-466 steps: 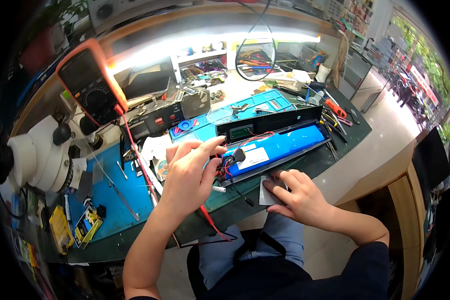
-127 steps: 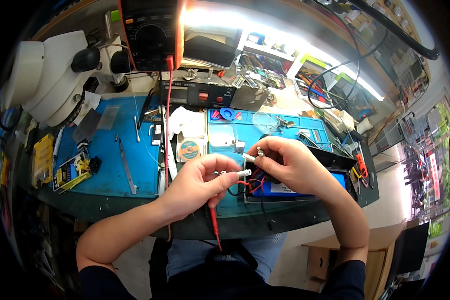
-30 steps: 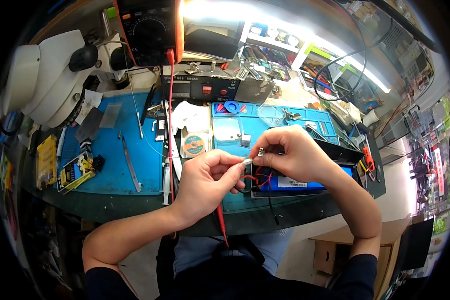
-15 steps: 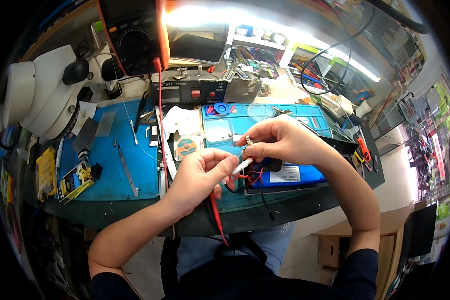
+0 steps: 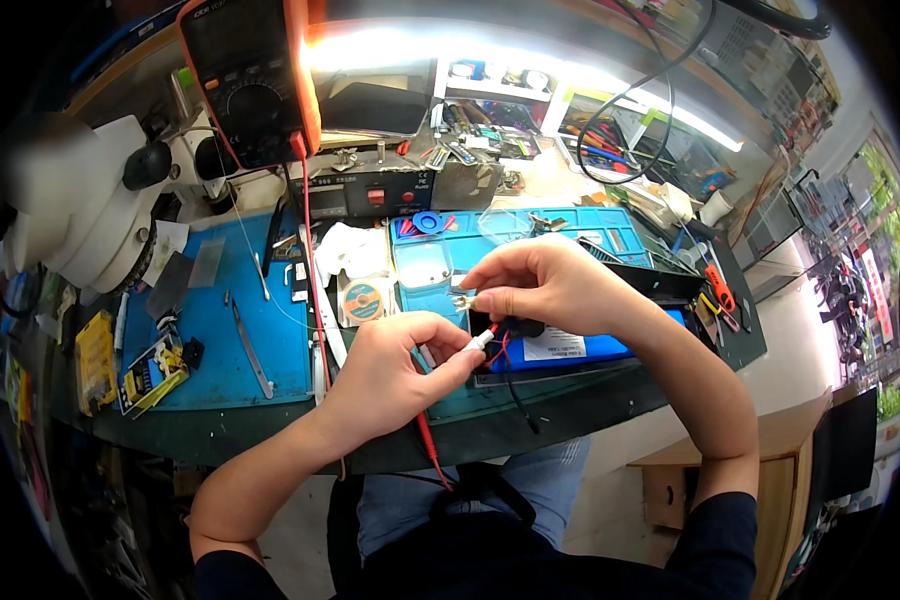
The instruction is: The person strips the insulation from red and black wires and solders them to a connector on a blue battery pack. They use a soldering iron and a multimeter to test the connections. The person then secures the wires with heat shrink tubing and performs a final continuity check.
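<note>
A small white connector (image 5: 481,340) with red wire at its end sits pinched between the thumb and index finger of my left hand (image 5: 395,370). Just above it, my right hand (image 5: 550,290) grips a small brassy metal piece (image 5: 462,302) at the fingertips; the two parts are apart. Under my right hand lies a blue battery pack (image 5: 605,347) with a white label, its red and black leads (image 5: 511,380) running out toward the bench's front edge. A red test probe (image 5: 427,438) hangs below my left hand; its upper end is hidden.
An orange-framed multimeter (image 5: 255,95) stands at the back left beside a white microscope (image 5: 100,190). Tweezers (image 5: 252,350) lie on the blue mat (image 5: 205,385). A solder spool (image 5: 362,300) sits behind my left hand. Orange-handled cutters (image 5: 720,290) rest at the right.
The brassy piece in my right hand has tipped from upright to sideways. My left hand and the white connector have dropped slightly away from it. The whole view has shifted a little.
</note>
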The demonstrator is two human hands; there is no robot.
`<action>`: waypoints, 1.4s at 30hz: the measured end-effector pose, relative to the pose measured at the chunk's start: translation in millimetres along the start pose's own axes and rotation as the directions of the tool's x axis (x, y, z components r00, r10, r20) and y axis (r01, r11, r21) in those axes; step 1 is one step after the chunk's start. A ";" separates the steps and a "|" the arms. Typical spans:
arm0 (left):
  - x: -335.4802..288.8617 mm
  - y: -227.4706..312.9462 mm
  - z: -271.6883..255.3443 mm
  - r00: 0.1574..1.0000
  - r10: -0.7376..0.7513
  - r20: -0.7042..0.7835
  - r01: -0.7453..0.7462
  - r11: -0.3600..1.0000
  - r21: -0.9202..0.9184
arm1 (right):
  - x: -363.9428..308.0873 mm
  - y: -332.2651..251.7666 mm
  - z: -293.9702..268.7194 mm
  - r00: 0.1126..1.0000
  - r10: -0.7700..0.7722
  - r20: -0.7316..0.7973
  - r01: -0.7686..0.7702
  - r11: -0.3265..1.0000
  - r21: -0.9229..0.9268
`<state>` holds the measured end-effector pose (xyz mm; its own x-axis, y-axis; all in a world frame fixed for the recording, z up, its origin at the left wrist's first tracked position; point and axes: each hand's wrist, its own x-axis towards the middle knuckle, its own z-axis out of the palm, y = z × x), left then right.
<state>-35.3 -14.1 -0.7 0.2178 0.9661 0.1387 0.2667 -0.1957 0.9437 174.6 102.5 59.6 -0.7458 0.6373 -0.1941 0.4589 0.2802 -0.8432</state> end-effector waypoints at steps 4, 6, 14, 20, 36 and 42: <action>-0.9 -6.3 7.4 0.993 -0.089 -0.075 0.082 0.992 -0.100 | -2.7 2.5 2.3 0.997 -0.026 -0.075 0.025 1.000 -0.009; 0.1 -16.0 8.2 0.984 -0.168 -0.060 0.152 0.965 -0.215 | -7.6 1.0 1.1 0.995 -0.048 -0.091 0.044 0.998 -0.049; -21.0 -3.7 21.3 0.961 -0.259 -0.091 0.164 0.807 -0.567 | -25.8 3.1 -1.7 0.974 -0.131 -0.186 0.090 0.973 -0.211; -40.2 -17.6 28.2 0.932 -0.293 -0.215 0.064 0.716 -0.696 | -21.4 3.9 11.3 0.919 -0.334 -0.212 0.264 0.916 -0.302; -22.2 -12.2 28.2 0.908 -0.404 -0.113 0.217 0.684 -0.697 | 0.7 6.6 4.3 0.999 -0.049 0.019 0.050 0.997 -0.051; -19.0 -14.0 27.9 0.927 -0.326 -0.183 0.162 0.791 -0.589 | -3.5 7.2 5.3 0.995 -0.091 -0.031 0.088 0.993 -0.080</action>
<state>-17.0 -34.4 -24.9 -0.0569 0.9906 -0.1245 -0.3070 0.1013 0.9463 177.9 98.5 51.6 -0.7689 0.6314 -0.1011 0.4288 0.3919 -0.8140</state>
